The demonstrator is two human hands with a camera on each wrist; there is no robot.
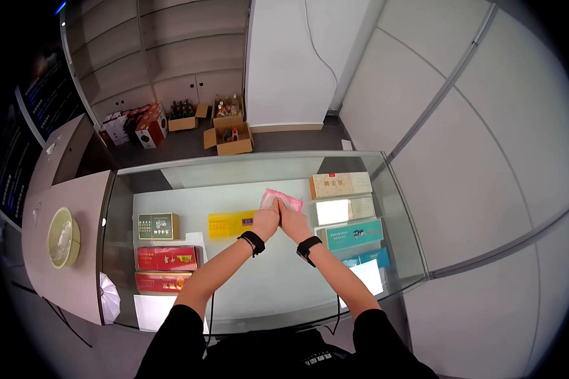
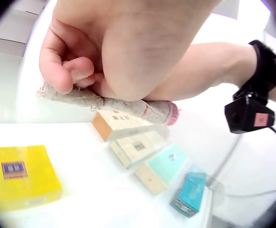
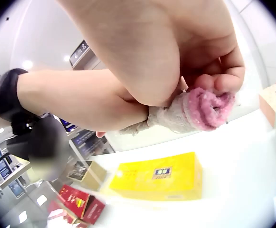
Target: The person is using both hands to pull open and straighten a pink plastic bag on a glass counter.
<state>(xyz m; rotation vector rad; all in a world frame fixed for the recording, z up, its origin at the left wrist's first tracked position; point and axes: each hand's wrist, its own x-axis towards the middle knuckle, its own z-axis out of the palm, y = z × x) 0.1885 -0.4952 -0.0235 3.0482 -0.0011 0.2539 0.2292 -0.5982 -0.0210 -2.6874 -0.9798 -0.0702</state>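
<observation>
We seem to be twisting or bunching the cloth (image 1: 289, 201); our grip is narrow, left hand (image 1: 266, 222) and right hand (image 1: 292, 221) both curled round it, at twelve o'clock over the tabletop (image 1: 259, 284); next, we judge, it wants loosening and spreading; the yellow box (image 1: 227, 225) lies at eight o'clock from it, the teal box (image 1: 354, 234) at four, both apparently under glass, so hardly in our way; the basin (image 1: 75, 237) stands at nine.
</observation>
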